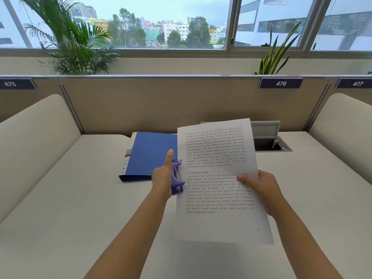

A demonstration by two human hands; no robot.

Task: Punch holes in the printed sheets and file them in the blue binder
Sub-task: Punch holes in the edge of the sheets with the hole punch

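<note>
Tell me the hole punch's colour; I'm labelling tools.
Purple hole punch, seen best in the head view.

We hold a printed sheet [219, 178] up over the white counter [80, 198], tilted slightly. Our right hand [259, 190] pinches its edge at three o'clock, thumb on the print. At nine o'clock our left hand [164, 178] grips a purple hole punch [177, 178] against the sheet's edge, thumb pointing up. Behind the punch, toward eleven o'clock, the blue binder [149, 154] lies closed on the counter. At one o'clock an open cable hatch [269, 137] sits by the beige partition [161, 101].
</note>
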